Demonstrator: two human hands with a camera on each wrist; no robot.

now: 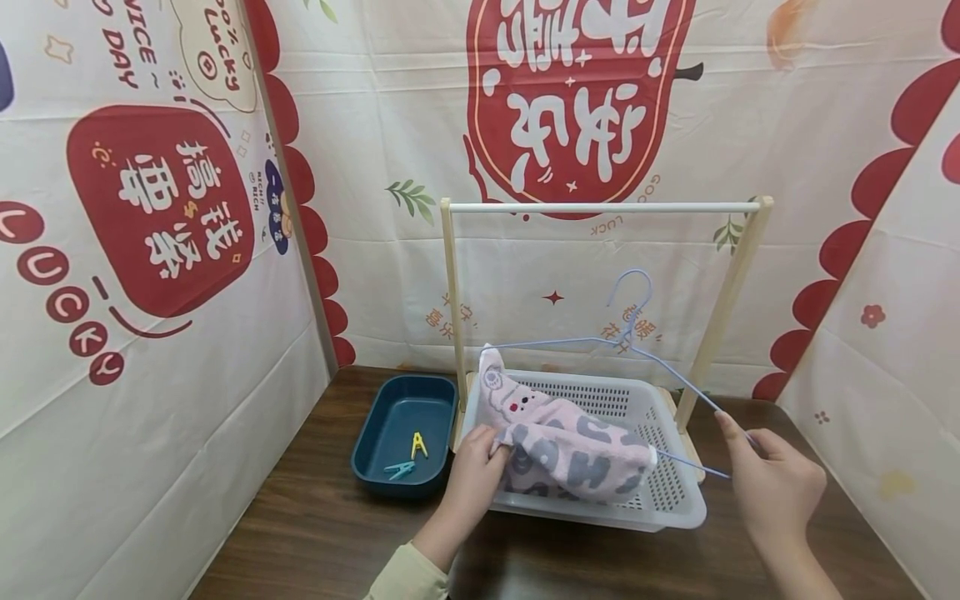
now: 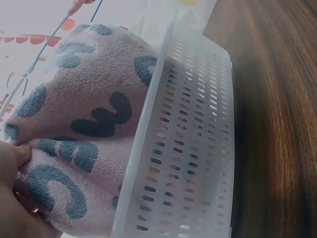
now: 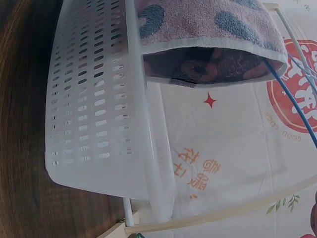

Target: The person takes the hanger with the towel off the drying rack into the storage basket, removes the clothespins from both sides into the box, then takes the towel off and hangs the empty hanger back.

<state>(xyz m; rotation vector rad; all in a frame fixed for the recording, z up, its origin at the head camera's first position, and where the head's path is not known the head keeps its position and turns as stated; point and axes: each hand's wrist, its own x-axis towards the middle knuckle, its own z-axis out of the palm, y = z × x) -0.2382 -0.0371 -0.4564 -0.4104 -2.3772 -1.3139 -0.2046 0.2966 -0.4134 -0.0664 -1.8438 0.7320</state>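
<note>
A pink towel [image 1: 577,442] with grey letter shapes and a small printed face hangs over the lower bar of a blue clothes hanger [image 1: 663,362], above a white basket. My left hand [image 1: 476,467] pinches the towel's near side between thumb and fingers; the left wrist view shows the thumb pressed into the cloth [image 2: 99,99]. At the hanger's right shoulder, my right hand [image 1: 776,479] grips the wire with thumb and fingers. In the right wrist view the hanger's bar [image 3: 292,99] runs into the open end of the folded towel [image 3: 208,39].
The white perforated basket [image 1: 678,508] stands on the brown wooden table [image 1: 300,517]. Behind it rises a wooden rack with a white crossbar [image 1: 600,207]. To the left, a dark blue tray [image 1: 375,417] holds a yellow clothespin [image 1: 419,445] and a teal clothespin [image 1: 400,470].
</note>
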